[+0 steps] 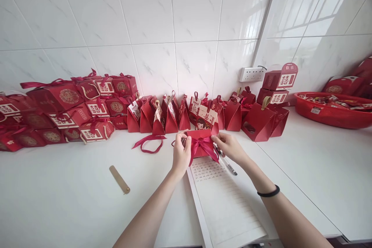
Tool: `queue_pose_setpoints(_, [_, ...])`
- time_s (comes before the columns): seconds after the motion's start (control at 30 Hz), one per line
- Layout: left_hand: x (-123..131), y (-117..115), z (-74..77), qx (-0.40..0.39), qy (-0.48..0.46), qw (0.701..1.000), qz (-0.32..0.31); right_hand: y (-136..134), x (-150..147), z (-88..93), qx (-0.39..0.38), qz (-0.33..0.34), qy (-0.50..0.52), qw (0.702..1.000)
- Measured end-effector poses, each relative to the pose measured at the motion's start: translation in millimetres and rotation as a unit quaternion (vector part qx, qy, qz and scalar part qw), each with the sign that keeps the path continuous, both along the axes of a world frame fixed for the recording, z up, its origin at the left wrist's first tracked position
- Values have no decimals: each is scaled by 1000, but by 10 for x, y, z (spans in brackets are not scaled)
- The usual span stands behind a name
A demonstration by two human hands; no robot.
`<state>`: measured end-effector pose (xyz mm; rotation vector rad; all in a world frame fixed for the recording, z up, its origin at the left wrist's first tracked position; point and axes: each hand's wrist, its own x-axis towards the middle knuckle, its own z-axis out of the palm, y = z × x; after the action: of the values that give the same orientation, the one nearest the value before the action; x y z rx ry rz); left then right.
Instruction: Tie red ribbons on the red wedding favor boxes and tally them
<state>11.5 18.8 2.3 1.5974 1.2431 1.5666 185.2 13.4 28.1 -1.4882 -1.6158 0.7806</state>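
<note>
Between my two hands is a small red gift box [200, 135] with a dark pink ribbon bow [201, 145] on its front. My left hand [181, 151] grips the box's left side, fingers curled around it. On the other side my right hand [228, 146] pinches the right edge by the bow. Below the box lies a notebook [226, 201] with handwritten lines at its top. A pen [231, 166] rests on the page under my right hand. Loose ribbon [151, 145] lies left of my left hand.
Red boxes [68, 97] are stacked at the left, and a row of triangular boxes [158, 122] stands along the tiled wall. A beige strap [119, 179] lies on the white counter. At the right are a red basin [334, 118] of wrapped pieces and a power strip [252, 74].
</note>
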Motion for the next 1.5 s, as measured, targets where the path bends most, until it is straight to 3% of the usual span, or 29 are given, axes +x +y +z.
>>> queue_pose_setpoints(0.07, [0, -2, 1, -1, -2, 1000, -1, 1, 35, 12, 33, -48, -1, 998])
queue_pose_setpoints(0.13, [-1, -3, 3, 0, -7, 1000, -3, 2, 63, 11, 80, -54, 30, 995])
queue_pose_setpoints(0.3, [-14, 9, -1, 0, -18, 1000, 5, 13, 51, -83, 142, 160, 24, 977])
queue_pose_setpoints(0.37, [-22, 25, -16, -9, -27, 1000, -4, 18, 29, -128, 133, 198, -1, 971])
queue_pose_setpoints(0.53, [-91, 104, -41, -27, -52, 998, -29, 54, 12, -188, 142, 172, 6, 975])
queue_pose_setpoints(0.77, [-283, 133, 117, -125, 8, 991, -46, 133, 10, -263, 154, 107, 19, 982])
queue_pose_setpoints(0.93, [-271, 96, 94, -148, 103, 978, -101, 127, -21, -259, 110, 115, 66, 985])
queue_pose_setpoints(1.17, [-228, 126, 22, -123, 46, 989, -69, 131, -54, -261, 26, 1, 103, 994])
queue_pose_setpoints(1.5, [-335, 171, 85, -190, 7, 973, -129, 131, -10, -216, -19, 47, 119, 992])
